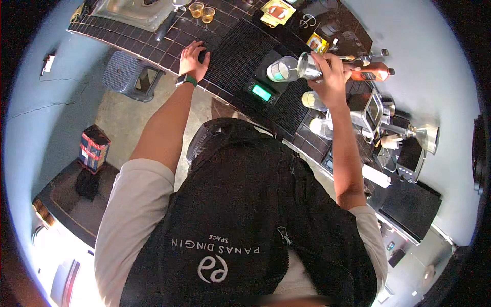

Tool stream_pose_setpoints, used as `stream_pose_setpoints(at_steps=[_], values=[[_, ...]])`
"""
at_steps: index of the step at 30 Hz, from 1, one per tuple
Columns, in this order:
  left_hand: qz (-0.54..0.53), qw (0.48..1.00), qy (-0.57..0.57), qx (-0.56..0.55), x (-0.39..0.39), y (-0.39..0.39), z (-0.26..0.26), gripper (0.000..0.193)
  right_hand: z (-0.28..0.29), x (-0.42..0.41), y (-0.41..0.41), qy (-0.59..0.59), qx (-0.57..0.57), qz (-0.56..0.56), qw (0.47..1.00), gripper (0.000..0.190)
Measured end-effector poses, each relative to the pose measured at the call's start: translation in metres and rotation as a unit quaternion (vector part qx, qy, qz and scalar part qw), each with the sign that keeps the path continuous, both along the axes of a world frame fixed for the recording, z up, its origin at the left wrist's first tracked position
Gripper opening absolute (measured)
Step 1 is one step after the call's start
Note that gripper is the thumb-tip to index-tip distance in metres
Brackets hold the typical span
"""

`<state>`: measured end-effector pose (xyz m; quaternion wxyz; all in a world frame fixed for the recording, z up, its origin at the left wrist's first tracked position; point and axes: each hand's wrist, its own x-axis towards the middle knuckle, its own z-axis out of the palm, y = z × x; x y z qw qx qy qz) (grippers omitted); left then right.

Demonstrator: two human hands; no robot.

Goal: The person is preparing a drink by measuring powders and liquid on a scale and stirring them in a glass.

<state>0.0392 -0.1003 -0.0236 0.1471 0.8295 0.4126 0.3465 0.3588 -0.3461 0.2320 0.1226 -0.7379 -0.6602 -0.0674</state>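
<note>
My right hand (333, 78) grips a small metal cup (309, 66), tilted with its mouth over a clear glass (284, 70). The glass stands on a black digital scale (273, 78) with a lit green display, and something pale shows inside it. Whether anything is flowing from the cup cannot be told. My left hand (193, 61) rests on the tiled counter's front edge, its fingers spread beside a small dark object (202, 56) at the rim of a black ribbed mat (245, 50). A watch with a green strap is on the left wrist.
Two clear bottles with pale contents (312, 100) (321, 127) stand near my right forearm. An orange-red bottle (372, 72) is beyond my right hand. A portafilter (168, 23), two small glasses (207, 14) and a steel sink (130, 11) lie left. A plastic stool (121, 73) stands below the counter.
</note>
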Motion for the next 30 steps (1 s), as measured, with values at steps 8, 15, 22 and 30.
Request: stream_pose_setpoints(at_steps=[8,15,22,30], values=[[-0.004,1.0,0.0,-0.006,0.001,0.002,-0.001,0.026,-0.024,-0.002,-0.011,0.045,0.073,-0.039,0.996,0.092],[-0.01,1.0,0.0,-0.007,-0.001,0.003,-0.002,0.025,0.015,-0.013,-0.002,-0.014,0.008,-0.007,1.0,0.092],[-0.007,1.0,-0.003,0.012,-0.001,0.002,0.0,0.024,0.029,-0.021,0.007,-0.056,-0.028,0.019,0.998,0.091],[-0.009,1.0,0.001,0.016,0.0,0.0,0.003,0.024,-0.004,-0.014,0.0,0.008,0.05,-0.035,0.998,0.09]])
